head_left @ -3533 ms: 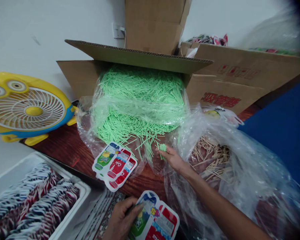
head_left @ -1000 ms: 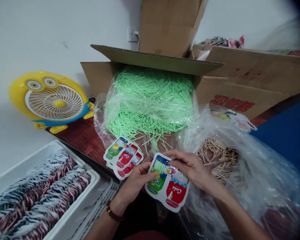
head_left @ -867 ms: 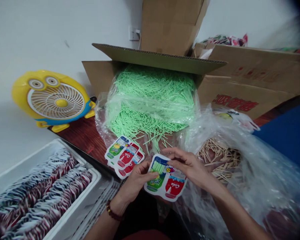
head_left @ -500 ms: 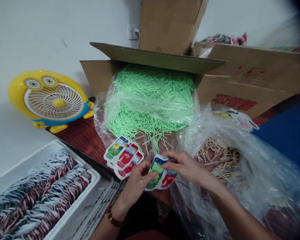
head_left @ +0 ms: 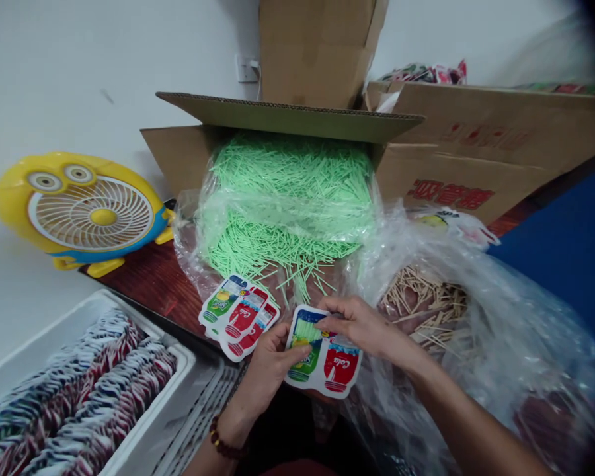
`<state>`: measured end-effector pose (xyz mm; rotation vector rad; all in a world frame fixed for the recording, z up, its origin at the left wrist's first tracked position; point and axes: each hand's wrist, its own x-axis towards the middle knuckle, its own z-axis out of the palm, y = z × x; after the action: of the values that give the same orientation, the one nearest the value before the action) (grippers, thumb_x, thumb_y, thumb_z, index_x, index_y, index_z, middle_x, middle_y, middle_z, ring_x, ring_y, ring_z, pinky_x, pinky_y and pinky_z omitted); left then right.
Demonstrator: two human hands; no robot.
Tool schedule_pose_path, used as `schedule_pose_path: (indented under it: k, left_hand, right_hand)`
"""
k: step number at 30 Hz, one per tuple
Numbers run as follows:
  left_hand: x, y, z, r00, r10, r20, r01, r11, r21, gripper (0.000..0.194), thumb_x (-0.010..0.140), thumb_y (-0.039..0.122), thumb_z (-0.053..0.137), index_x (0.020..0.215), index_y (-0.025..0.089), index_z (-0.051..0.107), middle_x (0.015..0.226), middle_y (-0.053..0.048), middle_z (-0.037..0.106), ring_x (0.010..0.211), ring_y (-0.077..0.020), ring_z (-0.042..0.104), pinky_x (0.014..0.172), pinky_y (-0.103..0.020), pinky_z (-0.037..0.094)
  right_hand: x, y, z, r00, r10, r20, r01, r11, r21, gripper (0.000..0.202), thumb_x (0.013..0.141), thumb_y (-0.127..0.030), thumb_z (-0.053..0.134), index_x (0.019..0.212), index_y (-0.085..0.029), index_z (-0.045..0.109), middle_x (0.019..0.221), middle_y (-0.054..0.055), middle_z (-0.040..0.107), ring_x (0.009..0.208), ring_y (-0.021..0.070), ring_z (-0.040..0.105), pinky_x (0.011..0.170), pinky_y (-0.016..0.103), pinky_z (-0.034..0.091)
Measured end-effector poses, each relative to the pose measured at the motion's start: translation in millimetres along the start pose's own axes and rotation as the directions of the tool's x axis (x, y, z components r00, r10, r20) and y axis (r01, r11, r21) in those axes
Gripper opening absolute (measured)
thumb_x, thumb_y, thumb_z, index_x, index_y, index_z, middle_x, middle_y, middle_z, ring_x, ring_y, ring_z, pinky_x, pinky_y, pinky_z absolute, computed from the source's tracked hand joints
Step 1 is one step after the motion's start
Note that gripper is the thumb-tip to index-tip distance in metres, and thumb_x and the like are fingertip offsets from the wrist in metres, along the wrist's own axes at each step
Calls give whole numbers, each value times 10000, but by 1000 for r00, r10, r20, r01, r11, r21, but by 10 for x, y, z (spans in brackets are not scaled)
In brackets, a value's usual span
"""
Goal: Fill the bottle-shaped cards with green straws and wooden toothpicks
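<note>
My left hand (head_left: 270, 370) pinches the left side of a flat packet (head_left: 341, 369) printed with a green Sprite cup and a red Cola cup. Green sticks show at the top of its Sprite half. At the packet's upper edge, my right hand (head_left: 361, 327) has its fingers closed on it; the fingertips partly cover the rim. Left of the hands lies a small overlapping pile of similar packets (head_left: 240, 314). Behind them, thin light-green sticks (head_left: 292, 192) spill from a clear bag in an open cardboard box (head_left: 287, 119).
A white foam box (head_left: 186, 370) at lower left holds rows of packets (head_left: 104, 396). A yellow fan (head_left: 102, 215) stands at the left. To the right, clear plastic (head_left: 506, 330) surrounds tan sticks (head_left: 426, 304). Another cardboard box (head_left: 476, 152) sits behind.
The packet in my hands has turned to face me more, and its Cola half shows more fully. Both hands stay on it. The whole view has shifted slightly.
</note>
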<state>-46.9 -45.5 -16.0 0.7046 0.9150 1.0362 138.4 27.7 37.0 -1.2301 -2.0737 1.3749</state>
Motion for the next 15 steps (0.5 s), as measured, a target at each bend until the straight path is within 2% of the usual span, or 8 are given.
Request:
schedule_pose_path:
  k: [3,5,8,11,15]
  left_hand:
    - [-2,6,12,1000,9,-14,-9,1000,-19,331,716,207,761,1019,145,643,873,-47,734,753,-194,671,704,-298,524]
    - [-4,9,23,1000,8,-14,-9,1000,-25,329,720,198,756,1024,139,644,871,-53,737,749,-195,673,697,-297,525]
    - [-1,1,33,999,1,-33,-1,1000,-1,287,713,222,761,966,128,664,833,-63,749,695,-193,676,658,-292,528]
    - [5,-20,26,999,-11,-37,11,1000,23,259,699,243,774,910,123,684,827,-71,759,674,-195,680,650,-293,533]
    - [-4,-35,-2,999,-40,-11,40,999,17,269,727,270,757,940,114,704,820,-75,760,705,-205,691,685,-303,541]
  right_hand:
    - [-11,-8,-69,998,-64,-5,64,998,5,233,886,-362,528,951,-193,675,810,7,666,709,139,577,607,226,423]
    - [-22,14,-89,997,-77,-16,77,997,-4,244,879,-377,546,988,-206,682,858,18,681,745,150,591,629,235,436]
    - [-37,59,-69,1000,-25,-6,25,1000,9,172,834,-343,604,884,-205,694,768,6,676,672,141,581,565,224,412]
    - [-45,73,-39,999,36,19,-36,999,-5,169,836,-313,584,773,-183,672,655,-13,637,582,117,542,504,209,360]
    - [-49,49,-48,998,45,41,-43,997,-56,173,835,-296,579,749,-169,659,632,-21,613,569,108,522,500,203,334]
